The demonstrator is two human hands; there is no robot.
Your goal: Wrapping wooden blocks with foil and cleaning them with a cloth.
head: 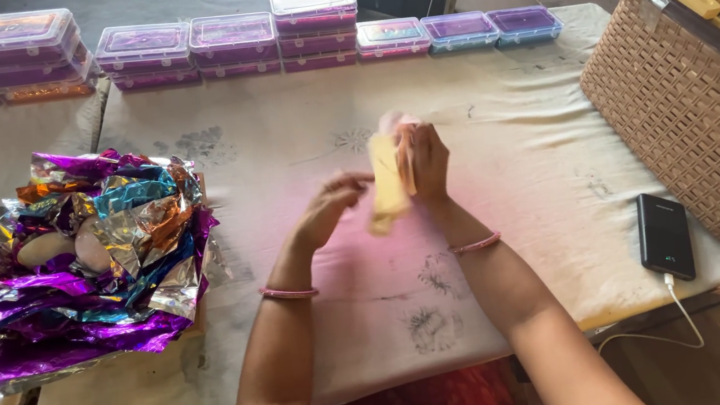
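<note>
My right hand (426, 163) is raised over the middle of the table, shut on a pale yellow, stick-shaped piece (388, 188) that hangs down from it; the piece is motion-blurred. My left hand (329, 206) hovers just left of the piece, its fingers curled toward the piece; whether they touch it I cannot tell. Both wrists wear thin pink bangles. A pile of crumpled shiny foil sheets (74, 256), purple, blue, orange and silver, lies to the left of my left arm.
A woven beige basket (688, 116) of wooden blocks stands at the right. A black power bank (664, 236) with a white cable lies near the front right edge. Several clear plastic boxes (232, 42) line the far edge of the stained cloth-covered table (296, 128).
</note>
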